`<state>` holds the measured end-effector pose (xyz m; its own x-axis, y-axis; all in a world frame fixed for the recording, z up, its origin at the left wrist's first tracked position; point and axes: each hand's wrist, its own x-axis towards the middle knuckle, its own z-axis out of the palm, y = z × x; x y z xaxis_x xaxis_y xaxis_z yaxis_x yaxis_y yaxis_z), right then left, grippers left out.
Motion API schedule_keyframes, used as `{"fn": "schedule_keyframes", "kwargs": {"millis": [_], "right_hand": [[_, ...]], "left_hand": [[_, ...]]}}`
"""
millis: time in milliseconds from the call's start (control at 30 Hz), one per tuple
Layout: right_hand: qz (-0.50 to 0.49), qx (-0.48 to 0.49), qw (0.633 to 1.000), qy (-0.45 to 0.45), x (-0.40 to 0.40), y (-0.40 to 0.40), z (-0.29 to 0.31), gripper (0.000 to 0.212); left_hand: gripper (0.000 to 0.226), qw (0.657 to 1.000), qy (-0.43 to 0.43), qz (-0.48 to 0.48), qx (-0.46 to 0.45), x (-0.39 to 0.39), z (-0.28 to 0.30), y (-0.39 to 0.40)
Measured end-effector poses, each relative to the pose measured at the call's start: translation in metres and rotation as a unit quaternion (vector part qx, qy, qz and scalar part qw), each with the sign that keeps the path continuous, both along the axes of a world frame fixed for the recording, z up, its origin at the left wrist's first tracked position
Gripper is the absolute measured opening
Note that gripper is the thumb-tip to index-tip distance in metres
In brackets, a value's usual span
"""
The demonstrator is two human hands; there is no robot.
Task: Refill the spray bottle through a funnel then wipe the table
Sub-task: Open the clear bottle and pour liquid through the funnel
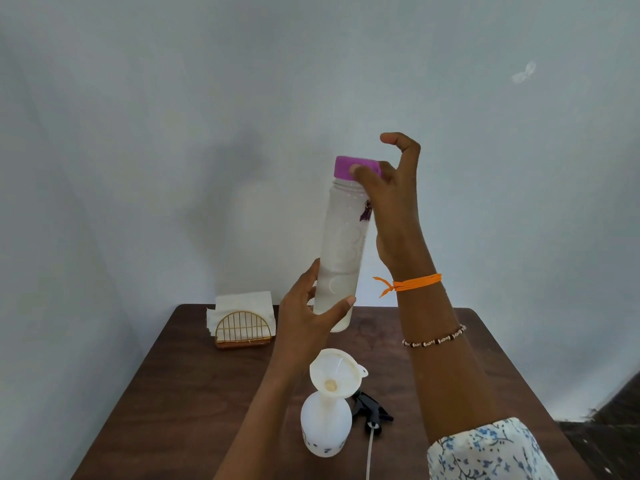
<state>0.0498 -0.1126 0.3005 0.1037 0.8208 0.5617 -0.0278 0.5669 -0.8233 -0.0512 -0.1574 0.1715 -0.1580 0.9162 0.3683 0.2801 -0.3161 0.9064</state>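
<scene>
We see the spray bottle [325, 427] with its funnel [337, 374] standing low at centre frame, bare table [180, 382] to its left. Our left hand [308, 320] grasps the water bottle's [341, 251] base above it; our right hand [388, 199] pinches the purple cap [346, 167].

No readable text; purple mark on water bottle [341, 244] illegible.

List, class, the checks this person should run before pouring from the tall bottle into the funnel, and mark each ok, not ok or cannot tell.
1. Funnel seated in spray bottle neck: ok.
2. Spray head off, lying on the table: ok.
3. Purple cap removed from tall bottle: not ok, right hand grips it.
4. Left hand holds the bottle's base: ok.
5. Napkins ready for wiping: ok.
6. Spray bottle's fill level: cannot tell.
</scene>
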Motion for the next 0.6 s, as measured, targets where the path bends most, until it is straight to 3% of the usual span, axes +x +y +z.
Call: {"fn": "schedule_keyframes", "kwargs": {"millis": [100,200,267,433,600], "right_hand": [[0.023,-0.016,1.0,0.011,0.0,-0.001,0.001,0.054],[-0.035,-0.009,0.998,-0.055,-0.004,0.002,0.0,0.065],[-0.065,-0.014,0.995,-0.075,-0.003,0.004,-0.002,0.057],[-0.04,-0.009,0.999,-0.016,0.001,0.002,0.001,0.035],[0.049,-0.049,0.994,0.086,0.01,0.001,0.005,0.022]], "left_hand": [[0.06,1.0,-0.002,0.001,-0.001,0.0,0.0,0.001],[0.061,1.0,0.001,0.001,-0.006,0.001,-0.001,0.002],[0.065,1.0,0.002,-0.001,-0.011,0.001,-0.002,0.002],[0.066,1.0,-0.001,-0.016,-0.015,0.002,-0.004,0.001],[0.06,0.999,0.001,-0.025,-0.021,0.004,-0.005,0.0]]}}
